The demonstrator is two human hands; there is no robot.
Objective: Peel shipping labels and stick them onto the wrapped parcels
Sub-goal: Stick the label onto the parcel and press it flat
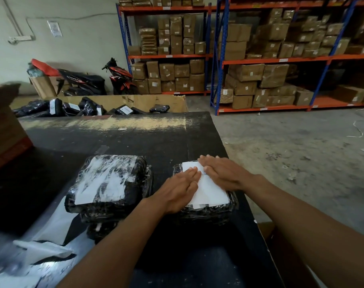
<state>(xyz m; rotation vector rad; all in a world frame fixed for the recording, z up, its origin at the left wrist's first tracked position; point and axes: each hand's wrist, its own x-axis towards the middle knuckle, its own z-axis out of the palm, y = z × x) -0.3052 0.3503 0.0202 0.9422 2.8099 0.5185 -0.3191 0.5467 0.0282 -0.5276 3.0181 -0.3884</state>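
At 5 o'clock on the table, hands press a label onto a parcel
Fingers of left hand and right hand lie straight, gripping nothing; uneven pressure over crinkly wrap could trap creases or leave edges lifting.

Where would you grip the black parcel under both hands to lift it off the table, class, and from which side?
Probably its near edge, approached from the near side: the parcel lies flat, label up, and that bulging wrapped edge is unobstructed.
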